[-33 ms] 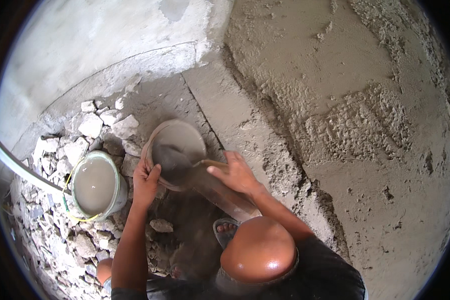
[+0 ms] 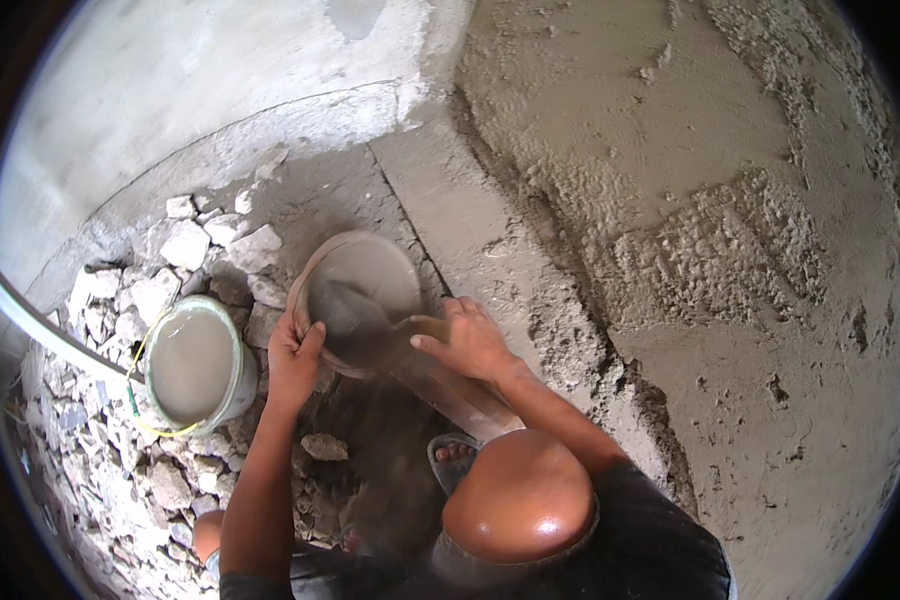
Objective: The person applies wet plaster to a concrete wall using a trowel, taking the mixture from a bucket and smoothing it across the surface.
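Observation:
My left hand grips the near left side of a round pan, thumb over its rim. The pan holds grey, wet-looking material and a dark, blurred shape like a tool blade. A short light piece like a handle reaches from it toward my right hand. That hand's fingers are slightly bent with the thumb apart, beside this piece; a firm grip on it is not visible. Below the pan, a pale, blurred strip slants toward my bent knee. My sandalled foot is under it.
Broken rubble covers the left, around a bucket of grey liquid with a yellow cord and a long pale bar. A pale wall stands behind. Wet, rough mortar fills the right, beside a crumbly ledge.
The view has shifted slightly. The pan and my hands sit a little higher and to the right in it, with little other visible change.

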Demonstrator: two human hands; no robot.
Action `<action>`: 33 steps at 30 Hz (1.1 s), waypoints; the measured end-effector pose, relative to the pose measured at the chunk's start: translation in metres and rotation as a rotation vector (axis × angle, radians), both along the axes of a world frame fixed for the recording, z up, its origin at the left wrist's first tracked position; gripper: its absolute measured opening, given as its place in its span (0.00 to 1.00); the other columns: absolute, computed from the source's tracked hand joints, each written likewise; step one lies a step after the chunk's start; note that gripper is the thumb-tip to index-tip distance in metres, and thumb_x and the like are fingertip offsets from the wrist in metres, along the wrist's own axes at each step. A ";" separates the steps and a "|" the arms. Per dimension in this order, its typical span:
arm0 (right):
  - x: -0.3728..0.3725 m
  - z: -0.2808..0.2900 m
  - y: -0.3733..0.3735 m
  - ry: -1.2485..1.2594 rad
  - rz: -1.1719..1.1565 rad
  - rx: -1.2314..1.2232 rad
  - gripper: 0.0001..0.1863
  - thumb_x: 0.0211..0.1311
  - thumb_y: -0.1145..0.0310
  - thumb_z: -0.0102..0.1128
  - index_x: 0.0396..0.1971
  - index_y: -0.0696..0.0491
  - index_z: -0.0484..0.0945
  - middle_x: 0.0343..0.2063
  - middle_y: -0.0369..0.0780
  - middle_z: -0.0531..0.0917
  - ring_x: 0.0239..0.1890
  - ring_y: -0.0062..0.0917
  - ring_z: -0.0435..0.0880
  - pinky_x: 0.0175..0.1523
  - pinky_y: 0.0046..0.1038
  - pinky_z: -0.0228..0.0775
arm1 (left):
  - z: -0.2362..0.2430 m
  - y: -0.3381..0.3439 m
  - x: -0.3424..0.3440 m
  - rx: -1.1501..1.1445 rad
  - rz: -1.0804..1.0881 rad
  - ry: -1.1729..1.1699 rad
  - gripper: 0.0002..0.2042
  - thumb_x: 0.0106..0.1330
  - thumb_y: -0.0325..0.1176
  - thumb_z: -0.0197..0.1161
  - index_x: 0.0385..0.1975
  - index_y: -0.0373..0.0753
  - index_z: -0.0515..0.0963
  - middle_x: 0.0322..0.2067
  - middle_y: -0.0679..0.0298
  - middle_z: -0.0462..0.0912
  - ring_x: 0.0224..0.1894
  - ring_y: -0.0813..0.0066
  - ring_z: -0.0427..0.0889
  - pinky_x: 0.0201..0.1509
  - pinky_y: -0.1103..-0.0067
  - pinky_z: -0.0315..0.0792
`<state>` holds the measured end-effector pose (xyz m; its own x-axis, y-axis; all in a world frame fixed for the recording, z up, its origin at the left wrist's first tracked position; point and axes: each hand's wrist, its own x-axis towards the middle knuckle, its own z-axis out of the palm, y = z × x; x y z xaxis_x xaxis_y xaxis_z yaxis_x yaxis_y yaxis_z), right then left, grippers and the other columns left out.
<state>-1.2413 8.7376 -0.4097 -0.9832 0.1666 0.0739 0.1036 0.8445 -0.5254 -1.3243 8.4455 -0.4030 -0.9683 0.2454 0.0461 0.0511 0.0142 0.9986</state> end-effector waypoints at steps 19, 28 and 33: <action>-0.017 0.171 -0.096 0.168 0.343 1.027 0.05 0.62 0.70 0.59 0.36 0.53 0.75 0.33 0.44 0.80 0.35 0.38 0.87 0.37 0.41 0.84 | 0.098 -0.039 0.017 -0.168 0.287 0.596 0.14 0.74 0.38 0.60 0.35 0.30 0.75 0.22 0.49 0.77 0.26 0.56 0.79 0.33 0.64 0.70; -0.036 0.134 -0.134 0.323 0.473 1.174 0.06 0.60 0.68 0.59 0.35 0.50 0.73 0.32 0.43 0.81 0.31 0.33 0.86 0.35 0.34 0.79 | 0.119 -0.052 0.025 -0.529 0.270 0.315 0.21 0.77 0.44 0.54 0.29 0.29 0.73 0.27 0.39 0.79 0.33 0.32 0.77 0.39 0.53 0.71; -0.008 0.123 -0.134 0.144 0.530 1.187 0.08 0.61 0.69 0.57 0.40 0.53 0.76 0.32 0.44 0.82 0.34 0.36 0.87 0.37 0.37 0.80 | 0.125 -0.048 0.030 -0.419 0.280 0.612 0.19 0.77 0.39 0.56 0.26 0.31 0.73 0.24 0.44 0.77 0.29 0.36 0.75 0.36 0.54 0.69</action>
<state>-1.2493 8.6034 -0.2868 -0.8797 -0.4752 0.0166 -0.3769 0.7181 0.5850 -1.2942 8.3973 -0.2782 -0.8292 0.1109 0.5479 0.5281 0.4765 0.7029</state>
